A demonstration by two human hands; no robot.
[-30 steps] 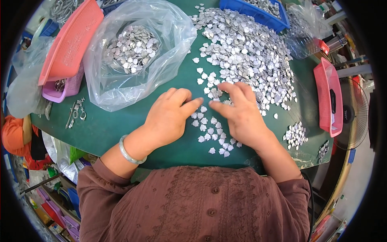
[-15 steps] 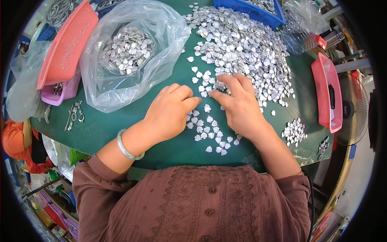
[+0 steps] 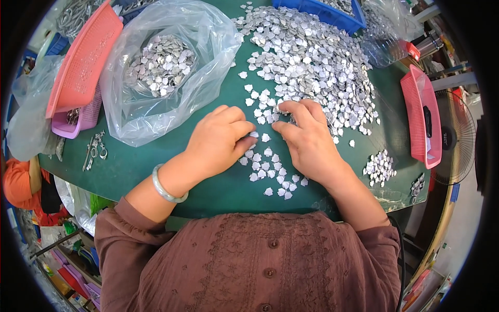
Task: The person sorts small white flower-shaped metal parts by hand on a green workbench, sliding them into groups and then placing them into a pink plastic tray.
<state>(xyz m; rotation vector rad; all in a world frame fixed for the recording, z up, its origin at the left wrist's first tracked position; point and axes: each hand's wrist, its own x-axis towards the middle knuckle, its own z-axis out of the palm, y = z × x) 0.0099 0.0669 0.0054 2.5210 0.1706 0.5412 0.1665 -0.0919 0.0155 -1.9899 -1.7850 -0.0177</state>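
Note:
A big heap of small, flat silver metal pieces covers the far middle of the green table. At the heap's near edge is my right hand, its thumb and forefinger apart and the fingertips among loose pieces. My left hand, a pale bangle on its wrist, pinches one small silver metal piece between thumb and fingers. Between and below the hands lies a scatter of single pieces. To the left, an open clear plastic bag holds a mound of the same pieces.
Pink baskets stand at the left and right edges. A blue tray sits behind the heap. A small pile of pieces lies at right, metal clasps at left. Beyond the right edge is a fan.
My left thumb has dropped away from the fingers' earlier position, and a silver piece now shows in the left pinch. The right hand has shifted only slightly by the heap's edge.

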